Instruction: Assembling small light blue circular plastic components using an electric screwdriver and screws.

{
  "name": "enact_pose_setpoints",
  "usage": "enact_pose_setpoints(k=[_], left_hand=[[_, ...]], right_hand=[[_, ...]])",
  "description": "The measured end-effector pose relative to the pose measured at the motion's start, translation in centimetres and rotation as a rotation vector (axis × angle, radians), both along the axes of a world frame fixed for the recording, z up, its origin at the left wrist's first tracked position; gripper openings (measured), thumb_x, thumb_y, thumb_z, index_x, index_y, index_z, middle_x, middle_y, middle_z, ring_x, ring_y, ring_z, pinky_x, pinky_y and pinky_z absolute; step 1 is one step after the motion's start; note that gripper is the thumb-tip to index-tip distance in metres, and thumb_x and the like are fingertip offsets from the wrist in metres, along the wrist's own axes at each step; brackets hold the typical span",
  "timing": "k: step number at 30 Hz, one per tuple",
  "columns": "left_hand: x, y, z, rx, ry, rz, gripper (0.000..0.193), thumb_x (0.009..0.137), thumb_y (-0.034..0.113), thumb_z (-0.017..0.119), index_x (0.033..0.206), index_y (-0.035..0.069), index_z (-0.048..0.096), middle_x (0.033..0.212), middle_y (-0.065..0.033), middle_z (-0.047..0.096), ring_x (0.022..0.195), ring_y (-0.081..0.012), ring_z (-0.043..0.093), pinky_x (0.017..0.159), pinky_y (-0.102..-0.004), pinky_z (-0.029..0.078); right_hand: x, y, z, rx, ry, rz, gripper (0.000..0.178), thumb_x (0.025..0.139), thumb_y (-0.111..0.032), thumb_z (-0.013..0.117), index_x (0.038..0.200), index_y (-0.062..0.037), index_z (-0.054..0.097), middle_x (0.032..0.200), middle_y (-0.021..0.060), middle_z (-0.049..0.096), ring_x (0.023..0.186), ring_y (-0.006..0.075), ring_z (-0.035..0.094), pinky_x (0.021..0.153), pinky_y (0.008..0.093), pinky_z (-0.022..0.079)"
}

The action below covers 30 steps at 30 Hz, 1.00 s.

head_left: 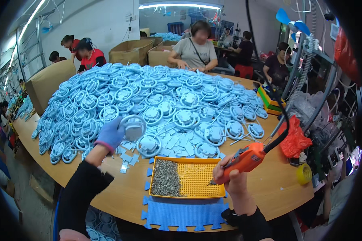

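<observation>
My left hand (110,135), in a pale purple-blue glove, grips a round light-blue plastic housing (134,128) by its ring edge, at the near side of a big heap of like housings (124,94). In my right hand (234,182) is an orange electric screwdriver (246,159), its black cord running upward. Its bit points down at the right part of a yellow perforated tray (197,170). Small metal screws (165,178) are gathered on the tray's left side; whether one sits on the bit is too small to tell.
A blue foam mat (181,213) lies under the tray on the wooden table (275,193). Small flat light-blue pieces (181,144) lie before the heap. A yellow tape roll (304,173) and a red plastic bag (294,138) are at right. A person (197,48) works across the table.
</observation>
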State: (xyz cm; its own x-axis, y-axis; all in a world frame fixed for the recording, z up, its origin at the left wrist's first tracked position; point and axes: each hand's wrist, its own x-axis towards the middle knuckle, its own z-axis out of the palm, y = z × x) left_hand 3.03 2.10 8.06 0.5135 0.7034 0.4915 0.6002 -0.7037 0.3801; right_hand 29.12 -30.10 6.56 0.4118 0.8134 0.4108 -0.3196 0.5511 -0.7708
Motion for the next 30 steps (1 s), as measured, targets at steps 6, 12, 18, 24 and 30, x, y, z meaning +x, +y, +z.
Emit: enact_pose_setpoints(k=[6,12,18,24,30], left_hand=[[-5.3,-16.3,-2.2,-1.164,-0.643,-0.266,0.048,0.088,0.031,0.063,0.124,0.001,0.055,0.099,-0.01,0.067,0.08,-0.0171,0.067,0.062,-0.029,0.054],[-7.2,-29.9,-8.1,-1.663,-0.934,-0.235,0.055,0.094,0.025,0.062,0.141,0.008,0.039,0.122,-0.014,0.061,0.098,-0.0215,0.066,0.068,-0.0311,0.059],[-5.9,-30.3,-7.2,-1.653,-0.574,-0.303,0.041,0.096,0.021,0.057,0.131,0.004,0.047,0.103,-0.0126,0.066,0.081,-0.019,0.067,0.064,-0.0289,0.057],[-7.9,-27.6,-7.2,-1.493,-0.209,-0.26,0.03,0.096,0.016,0.056,0.124,0.005,0.052,0.083,-0.0054,0.064,0.066,-0.0112,0.062,0.057,-0.0233,0.05],[-7.6,-27.1,-5.7,-0.704,0.066,-0.442,0.048,0.089,0.013,0.065,0.133,0.004,0.047,0.106,-0.0109,0.065,0.089,-0.0218,0.066,0.078,-0.0328,0.054]], right_hand=[[-0.2,-1.1,-0.3,-0.051,-0.038,0.006,0.057,0.068,-0.038,0.087,0.101,-0.0026,0.057,0.068,0.0063,0.059,0.057,0.0148,0.057,0.048,0.0261,0.044],[-0.8,0.6,-0.5,-0.056,-0.065,-0.013,0.046,0.073,-0.028,0.083,0.099,-0.0032,0.054,0.066,0.0061,0.057,0.056,0.0149,0.056,0.048,0.0255,0.043],[-0.8,1.3,-0.7,-0.062,-0.087,-0.118,0.035,0.077,-0.011,0.076,0.099,-0.0042,0.05,0.067,0.0061,0.057,0.056,0.0134,0.057,0.049,0.0256,0.046],[-0.5,1.2,-1.0,-0.105,-0.194,-0.209,0.044,0.082,-0.029,0.078,0.106,-0.0035,0.051,0.073,0.0077,0.058,0.067,0.0196,0.059,0.063,0.0324,0.049],[-0.6,2.8,-0.4,-0.001,-0.146,-0.173,0.049,0.078,-0.031,0.081,0.104,-0.0038,0.05,0.073,0.0057,0.058,0.068,0.0164,0.062,0.064,0.03,0.051]])
